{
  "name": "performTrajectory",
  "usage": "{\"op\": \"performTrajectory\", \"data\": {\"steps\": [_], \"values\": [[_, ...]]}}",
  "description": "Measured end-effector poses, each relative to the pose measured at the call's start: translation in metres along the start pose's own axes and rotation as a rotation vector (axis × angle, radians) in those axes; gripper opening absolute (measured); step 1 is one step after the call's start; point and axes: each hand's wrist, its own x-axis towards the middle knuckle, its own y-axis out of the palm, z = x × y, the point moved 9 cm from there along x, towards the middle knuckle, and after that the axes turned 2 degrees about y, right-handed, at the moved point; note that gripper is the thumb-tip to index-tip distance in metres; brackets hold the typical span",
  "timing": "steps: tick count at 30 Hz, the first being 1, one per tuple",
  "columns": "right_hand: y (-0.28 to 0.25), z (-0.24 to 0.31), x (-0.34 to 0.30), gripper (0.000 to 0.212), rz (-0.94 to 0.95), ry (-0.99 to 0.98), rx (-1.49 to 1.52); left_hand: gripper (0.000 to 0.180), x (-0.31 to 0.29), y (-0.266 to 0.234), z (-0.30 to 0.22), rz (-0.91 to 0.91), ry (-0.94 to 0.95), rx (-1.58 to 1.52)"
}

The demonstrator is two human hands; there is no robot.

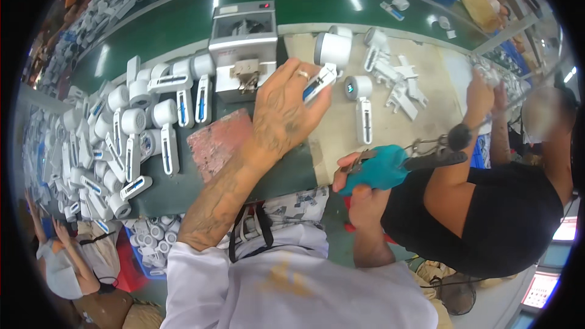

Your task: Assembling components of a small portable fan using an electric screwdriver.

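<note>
My left hand (283, 106) is closed around the handle of a white round-headed unit (332, 50), held above the beige work mat. A blue strip shows in the handle's slot. Lower right, my right hand (367, 207) grips a teal electric screwdriver (379, 169) that hangs by a hook and cord. A similar white unit (364, 119) lies on the mat between my hands, its slotted handle toward me. Behind it are several loose white handle covers (402, 85).
A grey screw feeder (244, 49) stands beyond my left hand. A worn red pad (220, 143) lies beside my forearm. White units (131, 122) are heaped at left. A green conveyor (304, 0) runs behind. A co-worker in black (481, 219) sits close at right.
</note>
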Motion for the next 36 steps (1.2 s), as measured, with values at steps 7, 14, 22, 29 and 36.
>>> {"op": "performTrajectory", "data": {"steps": [7, 14, 22, 29, 36], "values": [[0.027, -0.008, 0.010, 0.070, -0.012, 0.017, -0.007, 0.024, -0.053, -0.062, 0.004, 0.175, -0.073, 0.116], [0.066, -0.007, 0.023, 0.085, 0.032, 0.033, -0.064, 0.024, -0.107, -0.084, 0.034, 0.315, -0.059, 0.131], [0.109, -0.012, 0.053, 0.090, 0.117, -0.018, 0.196, 0.024, -0.123, -0.085, 0.051, 0.287, -0.073, 0.065], [0.150, -0.012, 0.087, 0.088, 0.146, -0.137, 0.159, 0.033, -0.126, -0.090, 0.057, 0.304, -0.109, 0.023], [0.155, -0.019, 0.090, 0.085, 0.164, -0.162, 0.134, 0.037, -0.128, -0.089, 0.058, 0.313, -0.100, 0.054]]}}
